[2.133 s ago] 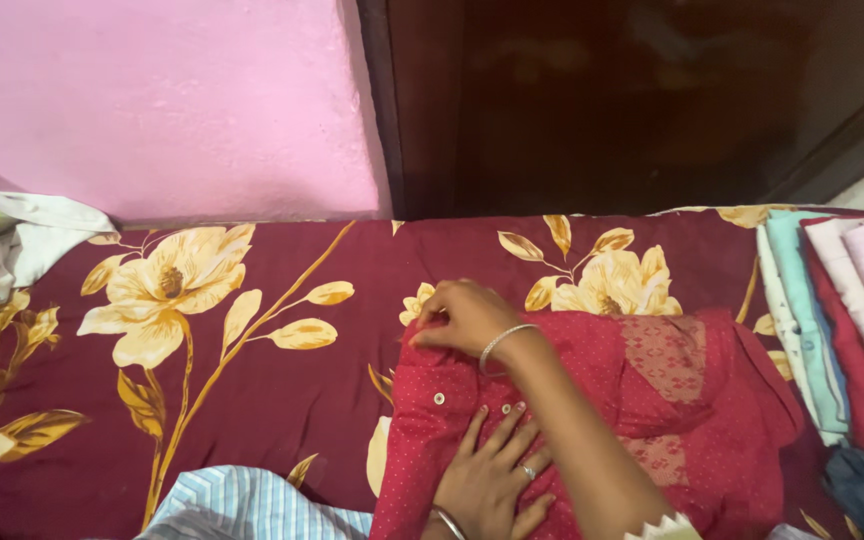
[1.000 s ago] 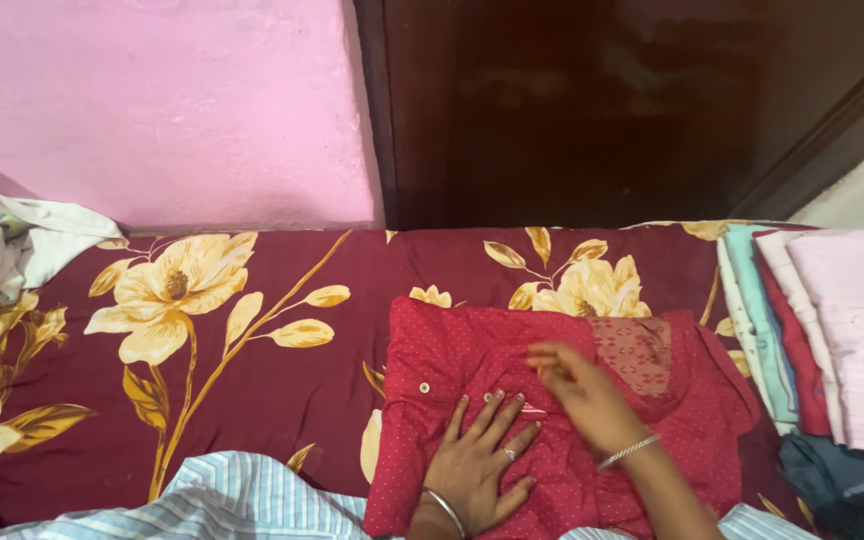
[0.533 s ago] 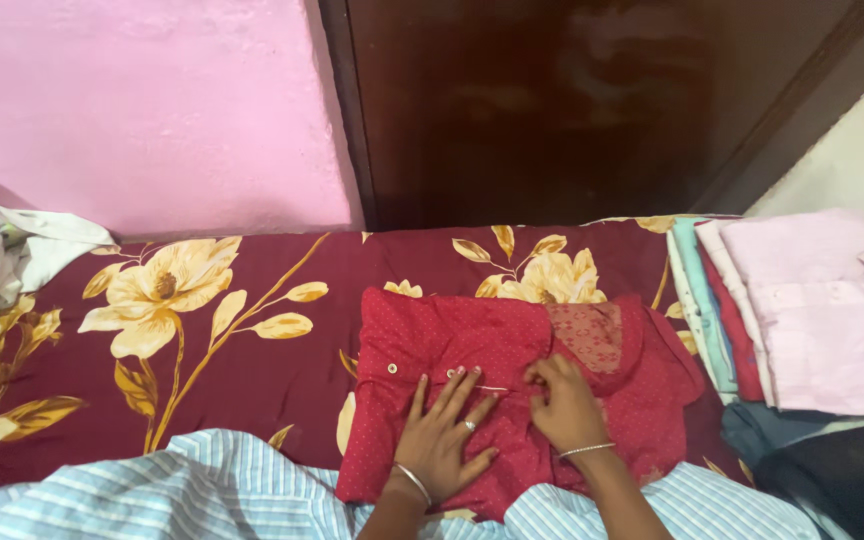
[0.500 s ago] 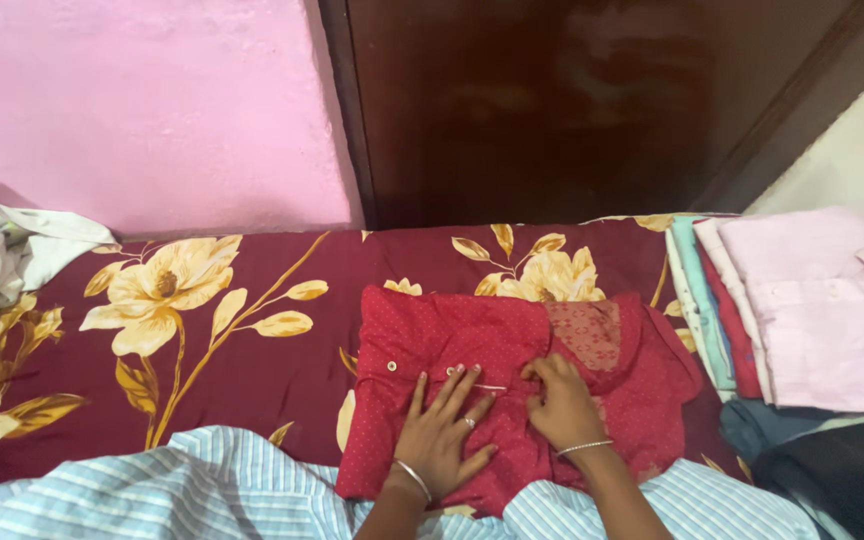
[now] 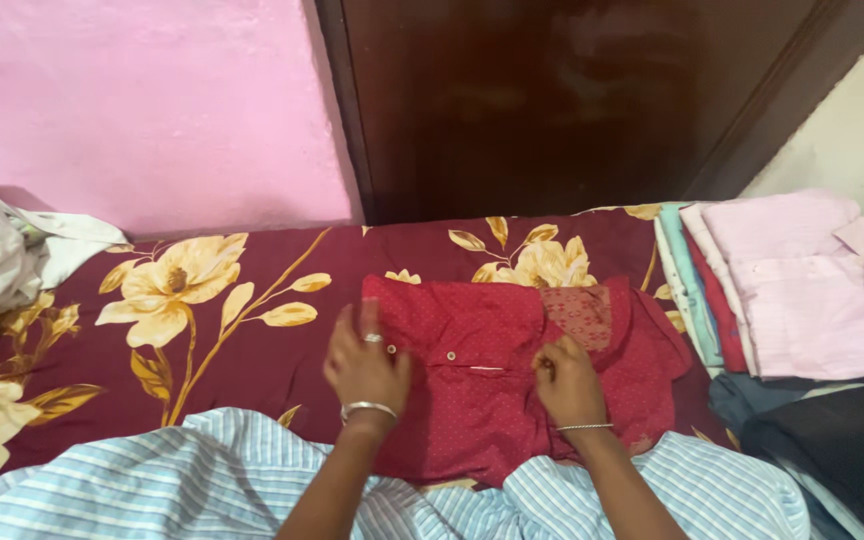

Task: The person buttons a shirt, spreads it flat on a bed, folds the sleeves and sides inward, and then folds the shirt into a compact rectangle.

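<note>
A folded red dotted shirt [image 5: 492, 395] with small white buttons lies on the maroon bedsheet [image 5: 252, 360] printed with yellow flowers. My left hand [image 5: 365, 365], with a ring and a bangle, curls over the shirt's left edge and grips it. My right hand [image 5: 567, 380], also with a bangle, pinches the red cloth near the shirt's middle, beside a patterned patch [image 5: 577, 312].
A stack of folded clothes [image 5: 802, 290] topped by a pale pink shirt stands at the right. White crumpled cloth [image 5: 2, 250] is heaped at the left. A blue striped cloth [image 5: 152, 480] lies along the near edge. Pink wall and dark wooden door stand behind.
My left hand has slid from the shirt's middle to its left edge and curled around it. My right hand stays pinching near the centre. The view has shifted slightly right.
</note>
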